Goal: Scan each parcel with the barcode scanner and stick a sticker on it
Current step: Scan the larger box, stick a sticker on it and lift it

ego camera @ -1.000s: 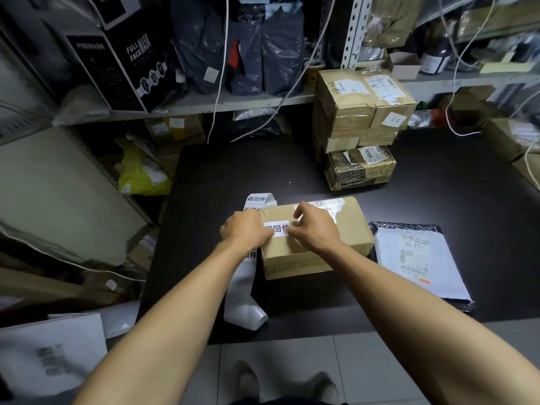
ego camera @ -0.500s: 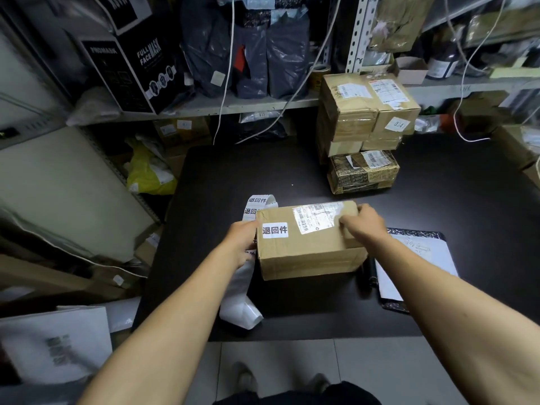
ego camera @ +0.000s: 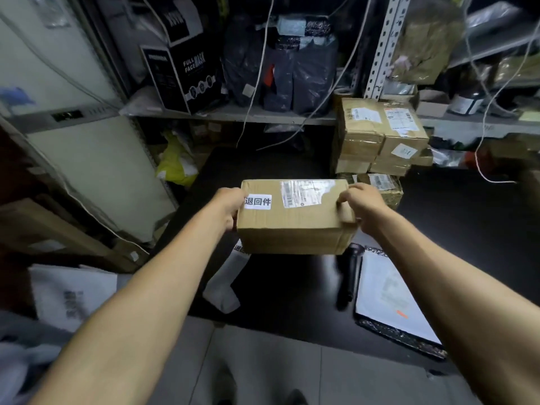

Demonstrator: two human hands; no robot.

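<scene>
A brown cardboard parcel (ego camera: 292,226) is held up above the black table (ego camera: 455,229). My left hand (ego camera: 228,204) grips its left end and my right hand (ego camera: 362,206) grips its right end. On its top sit a white sticker with black characters (ego camera: 258,201) and a torn shipping label (ego camera: 306,192). Below it on the table lie the white sticker strip (ego camera: 230,276), the black barcode scanner (ego camera: 349,276) and a flat mailer parcel with a white label (ego camera: 391,299).
Taped cardboard parcels (ego camera: 380,135) are stacked at the table's back, against a metal shelf (ego camera: 233,114) holding dark bags and a black box. White cables hang over the shelf. A yellow bag (ego camera: 175,165) and paper lie to the left of the table.
The parcel has been lifted off the table and raised toward the stack at the back. Both hands went from pressing the sticker on top to gripping the parcel's ends.
</scene>
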